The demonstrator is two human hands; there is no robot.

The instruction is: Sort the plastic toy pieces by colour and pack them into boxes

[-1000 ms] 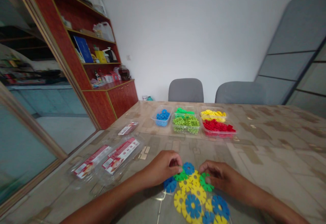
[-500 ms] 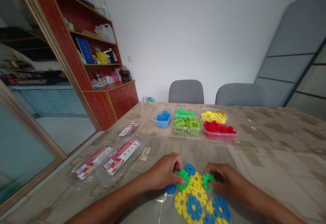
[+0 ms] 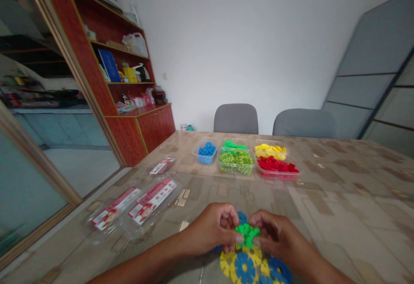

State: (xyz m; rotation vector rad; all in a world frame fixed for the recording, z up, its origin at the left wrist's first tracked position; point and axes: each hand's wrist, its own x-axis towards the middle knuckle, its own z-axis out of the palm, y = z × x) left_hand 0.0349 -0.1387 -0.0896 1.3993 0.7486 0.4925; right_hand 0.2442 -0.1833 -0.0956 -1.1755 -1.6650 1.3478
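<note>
Head view: both hands meet at 6 o'clock on the table (image 3: 339, 198).
Left hand (image 3: 213, 228): grasping green pieces (image 3: 247, 233).
Right hand (image 3: 274, 236): grasping the same.
Built: flat disc cluster (image 3: 246, 266), yellow and blue.
Left: sorted trays (image 3: 237, 163) at 12 o'clock, well stocked.

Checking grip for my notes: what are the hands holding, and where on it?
Both the left hand and right hand pinch green snowflake pieces at their outer edges.
</note>
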